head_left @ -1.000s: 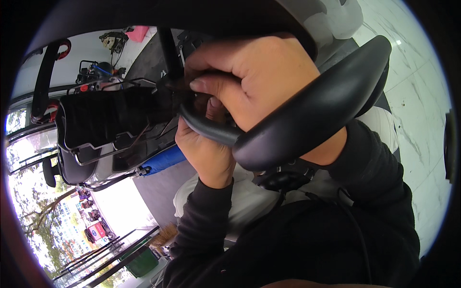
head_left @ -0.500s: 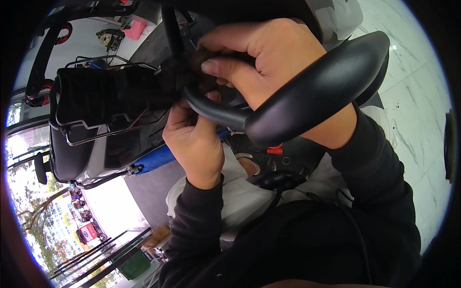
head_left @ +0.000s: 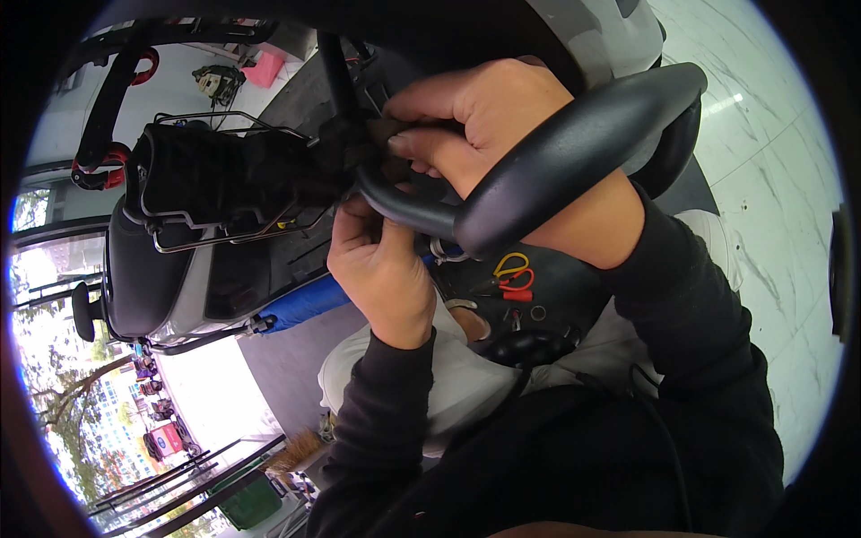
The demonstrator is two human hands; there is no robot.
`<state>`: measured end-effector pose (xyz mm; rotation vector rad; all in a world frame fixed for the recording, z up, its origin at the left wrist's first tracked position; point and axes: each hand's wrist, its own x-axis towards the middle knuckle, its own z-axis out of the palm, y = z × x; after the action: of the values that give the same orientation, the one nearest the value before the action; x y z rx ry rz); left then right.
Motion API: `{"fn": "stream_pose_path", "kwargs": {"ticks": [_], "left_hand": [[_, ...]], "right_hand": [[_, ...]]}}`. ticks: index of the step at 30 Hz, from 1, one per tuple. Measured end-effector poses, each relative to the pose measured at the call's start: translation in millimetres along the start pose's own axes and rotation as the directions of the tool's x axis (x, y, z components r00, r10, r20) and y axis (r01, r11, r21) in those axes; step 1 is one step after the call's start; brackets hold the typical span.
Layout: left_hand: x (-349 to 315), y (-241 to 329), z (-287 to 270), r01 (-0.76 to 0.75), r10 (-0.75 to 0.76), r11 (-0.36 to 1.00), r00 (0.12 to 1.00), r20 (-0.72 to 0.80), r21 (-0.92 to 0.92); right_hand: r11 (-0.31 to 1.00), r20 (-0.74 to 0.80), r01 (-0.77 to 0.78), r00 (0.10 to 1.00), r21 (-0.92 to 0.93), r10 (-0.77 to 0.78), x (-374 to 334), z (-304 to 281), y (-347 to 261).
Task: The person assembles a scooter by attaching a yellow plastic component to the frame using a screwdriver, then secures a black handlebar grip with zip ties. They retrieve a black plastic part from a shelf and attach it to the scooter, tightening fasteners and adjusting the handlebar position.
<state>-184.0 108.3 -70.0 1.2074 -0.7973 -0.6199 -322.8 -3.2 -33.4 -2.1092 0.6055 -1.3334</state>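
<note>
A black tubular bar [head_left: 408,213] bends into a thick padded black loop [head_left: 574,170], which crosses in front of my right wrist. Where the bar meets a dark upright post [head_left: 337,85], both hands work at the joint. My left hand [head_left: 384,278] is below the bar, thumb and fingers closed against its underside. From the far side my right hand [head_left: 502,117] reaches in with thumb and forefinger pinched together at the joint. Whatever is between the fingers of either hand is too dark and hidden to make out.
Left of the joint sits a wire rack [head_left: 193,242] with a black bag [head_left: 215,175]. Beyond are a scooter seat [head_left: 148,278] and a blue roll [head_left: 300,305]. Scissors [head_left: 516,278] with yellow and red loops, a red handle [head_left: 517,295] and a ring [head_left: 538,313] lie below the padded loop.
The view has shifted slightly, so the scissors' yellow loop now shows. My two hands stay at the joint with almost the same grip.
</note>
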Motion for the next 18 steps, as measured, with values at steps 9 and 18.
{"fn": "stream_pose_path", "kwargs": {"ticks": [9, 18], "left_hand": [[1.1, 2.4, 9.8, 0.005, -0.007, 0.996, 1.000, -0.028, -0.086], [0.0, 4.8, -12.1, -0.055, 0.051, 0.983, 0.998, 0.023, 0.173]], "right_hand": [[0.991, -0.097, -0.021, 0.995, 0.129, 0.034, 0.4, 8.7, -2.2], [0.999, -0.014, -0.014, 1.000, 0.031, 0.014, -2.3, 7.0, 3.8]]}}
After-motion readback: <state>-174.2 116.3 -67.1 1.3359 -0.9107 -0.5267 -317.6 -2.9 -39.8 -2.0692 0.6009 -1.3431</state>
